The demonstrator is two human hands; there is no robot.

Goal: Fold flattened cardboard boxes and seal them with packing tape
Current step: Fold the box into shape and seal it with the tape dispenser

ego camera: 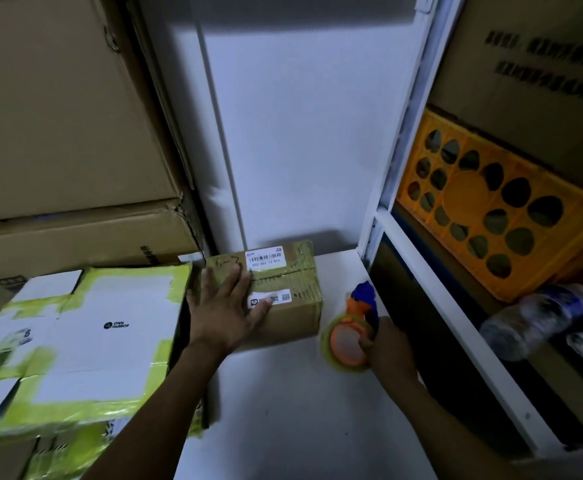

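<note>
The left hand [229,306] lay flat, fingers spread, on the brown box [297,320] at frame centre on the table [300,410]. The right hand [390,351] gripped the tape dispenser [348,337] beside it. Tape drag could probably slide the lightly pinned box and skew the seam.

OWN HARBOR on white flattened carton [110,355], perhaps 502-602-12-615 on brown box [293,313] label [265,258]

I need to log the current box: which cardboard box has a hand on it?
The small brown box with white barcode labels: the left hand lies flat on its top. The large stacked cartons and the white yellow-taped boxes have none.
</note>
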